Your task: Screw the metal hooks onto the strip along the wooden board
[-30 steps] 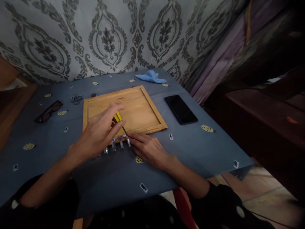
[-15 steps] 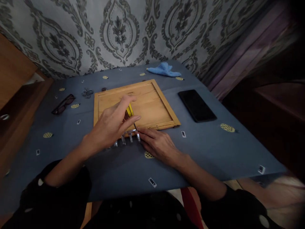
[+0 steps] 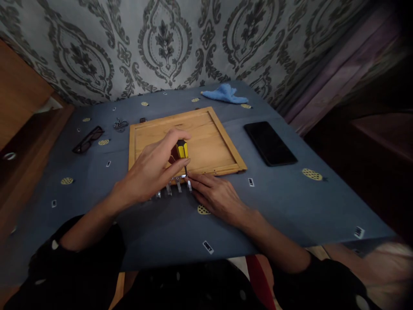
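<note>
At a cloth-covered table, a person's left hand is wrapped around a yellow-and-black screwdriver, thumb and curled fingers about the handle, index finger reaching out past its butt; the tool's long axis runs steeply down from those fingers, the dark shaft ending at a metal hook strip, close to the end nearest the right hand; exactly what the tip bears on is too small to tell. The strip's own long axis lies along the near edge of a wooden panel, leading leftward from the right fingertips and passing behind the left hand, its hooks pointing toward the person; the right hand is the nearer to the tip, its fingers laid together and nearly straight at the strip's right end, though whether they pinch it or merely rest there cannot be told. Beyond the left fingers spreads the panel's face; right of the right fingers, well apart, lies a dark phone; far past both hands rests a blue cloth.
</note>
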